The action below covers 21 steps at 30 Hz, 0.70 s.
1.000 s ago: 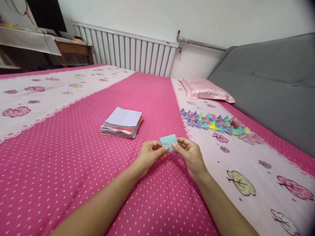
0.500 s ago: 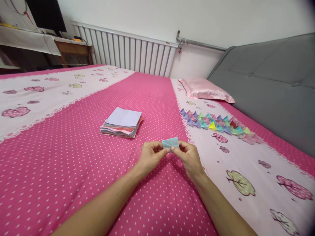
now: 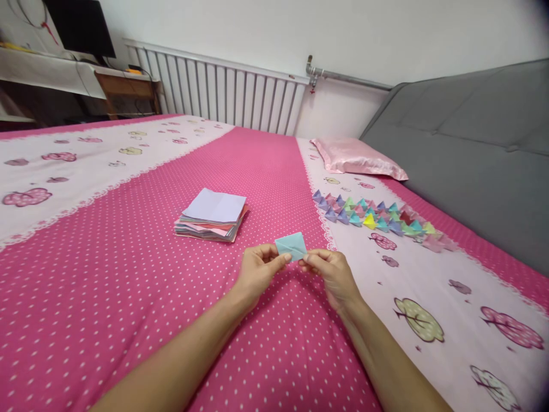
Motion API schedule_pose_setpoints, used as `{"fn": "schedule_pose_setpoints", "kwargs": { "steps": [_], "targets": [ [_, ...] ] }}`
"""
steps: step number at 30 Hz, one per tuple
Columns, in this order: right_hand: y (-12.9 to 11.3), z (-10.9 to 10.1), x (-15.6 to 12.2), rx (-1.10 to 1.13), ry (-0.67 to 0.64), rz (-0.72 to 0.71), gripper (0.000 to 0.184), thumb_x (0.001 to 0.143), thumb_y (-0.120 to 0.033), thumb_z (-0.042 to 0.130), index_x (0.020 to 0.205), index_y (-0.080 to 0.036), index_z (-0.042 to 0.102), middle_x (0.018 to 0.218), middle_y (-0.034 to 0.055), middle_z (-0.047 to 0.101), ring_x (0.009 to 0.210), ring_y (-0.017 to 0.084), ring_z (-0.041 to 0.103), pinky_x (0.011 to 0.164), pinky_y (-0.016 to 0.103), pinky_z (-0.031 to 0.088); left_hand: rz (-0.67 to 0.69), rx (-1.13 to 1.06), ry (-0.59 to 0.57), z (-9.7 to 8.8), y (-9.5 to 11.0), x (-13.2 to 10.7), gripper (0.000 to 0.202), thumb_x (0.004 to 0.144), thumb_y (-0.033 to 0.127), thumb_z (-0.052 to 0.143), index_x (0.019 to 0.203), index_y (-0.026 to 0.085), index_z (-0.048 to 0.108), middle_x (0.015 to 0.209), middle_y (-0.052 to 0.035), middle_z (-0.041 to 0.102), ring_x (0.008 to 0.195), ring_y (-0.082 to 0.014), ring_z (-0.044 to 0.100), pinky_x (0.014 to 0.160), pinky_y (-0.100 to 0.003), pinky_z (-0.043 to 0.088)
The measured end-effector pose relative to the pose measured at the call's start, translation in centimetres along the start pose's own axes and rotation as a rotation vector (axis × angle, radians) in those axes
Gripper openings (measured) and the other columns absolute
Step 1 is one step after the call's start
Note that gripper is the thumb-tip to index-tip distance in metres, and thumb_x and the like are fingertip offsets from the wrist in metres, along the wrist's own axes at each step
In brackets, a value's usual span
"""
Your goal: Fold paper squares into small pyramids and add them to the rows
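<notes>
A small folded light-blue paper (image 3: 291, 245) is held between both hands above the pink dotted bedsheet (image 3: 128, 274). My left hand (image 3: 257, 273) pinches its left edge with thumb and fingers closed. My right hand (image 3: 332, 277) pinches its lower right edge, fingers curled. A stack of coloured square papers (image 3: 212, 214) with a pale lilac sheet on top lies on the sheet just beyond and left of my hands. Rows of small folded paper pieces (image 3: 373, 216) in many colours lie to the right on the white part of the sheet.
A pink satin pillow (image 3: 358, 158) lies at the back right against a grey padded headboard (image 3: 472, 149). A white radiator (image 3: 218, 91) runs along the far wall. A wooden table and dark screen (image 3: 81, 26) stand at the far left.
The blue paper has turned and tilted in my fingers, its upper right corner now raised. Both hands stayed in nearly the same place.
</notes>
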State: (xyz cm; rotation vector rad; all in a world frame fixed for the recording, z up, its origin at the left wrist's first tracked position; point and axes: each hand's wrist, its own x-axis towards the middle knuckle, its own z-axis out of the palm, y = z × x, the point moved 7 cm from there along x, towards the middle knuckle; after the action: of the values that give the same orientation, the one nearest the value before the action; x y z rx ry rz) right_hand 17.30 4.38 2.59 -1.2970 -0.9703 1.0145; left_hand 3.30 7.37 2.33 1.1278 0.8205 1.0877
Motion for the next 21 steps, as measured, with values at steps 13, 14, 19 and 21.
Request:
{"fn": "schedule_pose_setpoints", "kwargs": {
  "steps": [13, 14, 19, 21],
  "targets": [
    [-0.4, 0.6, -0.2, 0.154, -0.128, 0.015, 0.03, 0.064, -0.029, 0.069, 0.092, -0.017, 0.066, 0.085, 0.0039, 0.067, 0.06, 0.011, 0.059, 0.058, 0.023, 0.044, 0.031, 0.025, 0.007, -0.7, 0.0, 0.5, 0.025, 0.06, 0.034, 0.074, 0.065, 0.011, 0.067, 0.055, -0.0006, 0.059, 0.048, -0.0064, 0.044, 0.047, -0.019, 0.031],
    [-0.6, 1.0, -0.4, 0.149, -0.16, 0.002, 0.031, 0.064, -0.03, 0.071, 0.091, -0.018, 0.066, 0.085, 0.0032, 0.067, 0.06, 0.01, 0.058, 0.059, 0.024, 0.044, 0.03, 0.042, -0.012, -0.5, 0.0, 0.4, 0.026, 0.06, 0.035, 0.073, 0.066, 0.011, 0.067, 0.056, -0.0012, 0.06, 0.048, -0.0064, 0.044, 0.047, -0.019, 0.031],
    [-0.8, 1.5, -0.8, 0.075, -0.168, -0.036, 0.022, 0.065, -0.035, 0.072, 0.075, -0.016, 0.068, 0.066, 0.0006, 0.064, 0.056, 0.01, 0.054, 0.06, 0.024, 0.044, 0.007, 0.115, -0.113, 0.4, 0.2, 0.1, 0.027, 0.062, 0.038, 0.071, 0.059, 0.011, 0.066, 0.053, -0.0025, 0.06, 0.045, -0.0066, 0.045, 0.044, -0.019, 0.031],
    [-0.9, 1.4, -0.9, 0.043, -0.152, -0.058, 0.022, 0.066, -0.035, 0.071, 0.075, -0.015, 0.069, 0.065, 0.0, 0.063, 0.051, 0.008, 0.05, 0.054, 0.022, 0.041, 0.009, 0.12, -0.127, 0.5, 0.2, 0.1, 0.026, 0.061, 0.036, 0.072, 0.057, 0.012, 0.064, 0.051, -0.0011, 0.058, 0.044, -0.006, 0.044, 0.044, -0.019, 0.031]
  ]
}}
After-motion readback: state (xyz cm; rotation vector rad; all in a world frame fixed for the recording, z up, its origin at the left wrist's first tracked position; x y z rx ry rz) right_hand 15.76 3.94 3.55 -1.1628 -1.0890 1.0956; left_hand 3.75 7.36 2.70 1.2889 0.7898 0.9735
